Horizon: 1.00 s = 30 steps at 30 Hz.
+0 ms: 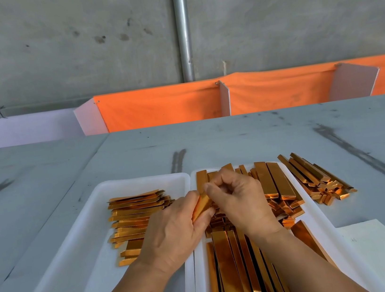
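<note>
Gold carton [201, 206] mostly hidden, pinched between fingers of left hand [174, 232] and right hand [238, 198]

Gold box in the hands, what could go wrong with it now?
1. The left hand and the right hand both pinch the thin gold box; a hard squeeze might crease or dent it.
2. The right tray is heaped with finished boxes, and some lean on its rim, so another one dropped on top could slide off onto the table.
</note>
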Each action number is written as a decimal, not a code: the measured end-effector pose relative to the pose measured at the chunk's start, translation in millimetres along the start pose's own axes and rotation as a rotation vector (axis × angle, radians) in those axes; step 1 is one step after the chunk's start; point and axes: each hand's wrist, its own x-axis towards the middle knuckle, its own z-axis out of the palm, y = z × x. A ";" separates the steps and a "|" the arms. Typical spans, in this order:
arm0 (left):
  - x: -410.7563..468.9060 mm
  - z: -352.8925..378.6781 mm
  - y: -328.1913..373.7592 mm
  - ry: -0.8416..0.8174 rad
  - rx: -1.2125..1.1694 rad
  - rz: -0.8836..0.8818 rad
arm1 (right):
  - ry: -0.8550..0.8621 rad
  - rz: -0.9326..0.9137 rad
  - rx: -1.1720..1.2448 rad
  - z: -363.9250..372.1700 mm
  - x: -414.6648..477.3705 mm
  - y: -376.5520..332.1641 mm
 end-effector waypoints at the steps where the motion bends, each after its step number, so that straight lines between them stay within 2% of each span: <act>1: -0.2 0.2 -0.2 -0.002 0.001 -0.002 | 0.012 -0.037 -0.031 0.5 -0.3 0.0; 3: -0.4 0.2 -0.4 -0.001 -0.010 -0.006 | 0.000 -0.042 -0.027 0.0 -0.4 -1.0; 9: 0.0 0.0 1.9 0.007 -0.105 -0.012 | -0.097 0.196 0.261 -6.8 0.9 -6.9; 14: -1.1 -0.1 0.0 0.002 -0.116 -0.017 | -0.183 0.223 0.317 -9.7 3.2 -7.5; 19: -0.9 1.3 -0.8 0.011 -0.107 -0.010 | -0.181 0.270 0.380 -9.0 5.9 -5.5; 24: 0.1 3.0 -0.9 0.022 -0.135 -0.051 | -0.150 0.204 0.411 -6.9 3.0 -4.8; 30: 1.3 1.0 -2.4 0.053 -0.101 -0.138 | -0.161 0.077 0.325 1.2 -3.2 -5.2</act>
